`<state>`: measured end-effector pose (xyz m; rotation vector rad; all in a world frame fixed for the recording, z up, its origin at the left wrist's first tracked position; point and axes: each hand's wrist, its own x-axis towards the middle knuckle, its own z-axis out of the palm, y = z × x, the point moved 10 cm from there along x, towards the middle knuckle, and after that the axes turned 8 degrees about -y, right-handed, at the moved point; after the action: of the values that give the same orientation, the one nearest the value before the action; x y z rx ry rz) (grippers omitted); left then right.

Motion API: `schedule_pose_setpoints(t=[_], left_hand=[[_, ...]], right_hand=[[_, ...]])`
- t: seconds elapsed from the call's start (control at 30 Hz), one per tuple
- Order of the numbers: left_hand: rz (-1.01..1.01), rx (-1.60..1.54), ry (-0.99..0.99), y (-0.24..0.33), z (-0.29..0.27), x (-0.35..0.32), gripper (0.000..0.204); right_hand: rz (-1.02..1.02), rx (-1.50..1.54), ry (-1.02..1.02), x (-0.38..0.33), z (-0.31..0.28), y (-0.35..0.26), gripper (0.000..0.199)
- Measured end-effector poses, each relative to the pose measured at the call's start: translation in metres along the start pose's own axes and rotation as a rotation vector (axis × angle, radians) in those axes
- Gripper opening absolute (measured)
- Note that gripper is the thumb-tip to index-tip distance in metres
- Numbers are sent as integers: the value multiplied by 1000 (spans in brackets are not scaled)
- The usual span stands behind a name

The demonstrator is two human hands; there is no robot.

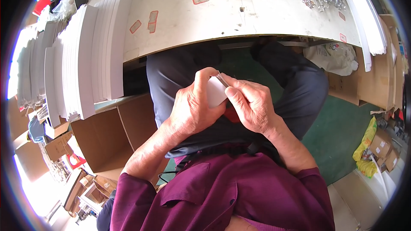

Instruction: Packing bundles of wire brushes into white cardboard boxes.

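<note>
Over my lap, below the table edge: I hold a small white card (215, 92) between both hands, in front of my dark trousers (180, 70).
Card axis: its long side runs from lower left up to upper right, and the upper end tilts away from me toward the table (222, 17).
Metal piece: a thin grey clip or wire (222, 78) sits at the card's upper edge; I cannot tell its exact form.
Left hand (192, 109): my fingers curl around the card's left side and back, thumb up along its edge, gripping it.
Right hand (252, 105): my thumb and forefinger are pinched together on the card's upper right corner, at the metal piece.
Arms: both forearms rise from the lower edge and meet at the card, wrists bent inward.
Left of me: stacks of white sheets (92, 55) stand on edge above an open cardboard box (111, 132).
</note>
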<state>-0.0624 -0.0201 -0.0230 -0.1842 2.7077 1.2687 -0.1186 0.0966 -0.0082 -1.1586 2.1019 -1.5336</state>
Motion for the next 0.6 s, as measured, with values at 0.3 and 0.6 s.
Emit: schedule_pose_setpoints(t=[0.3,0.6], left_hand=[[-69,46,-33,-6,5,2,77],[-7,71,17,-1,6,-1,76]], right_hand=[[293,300,10,-3,12,25,20],[437,528,70,-5,24,47,14]])
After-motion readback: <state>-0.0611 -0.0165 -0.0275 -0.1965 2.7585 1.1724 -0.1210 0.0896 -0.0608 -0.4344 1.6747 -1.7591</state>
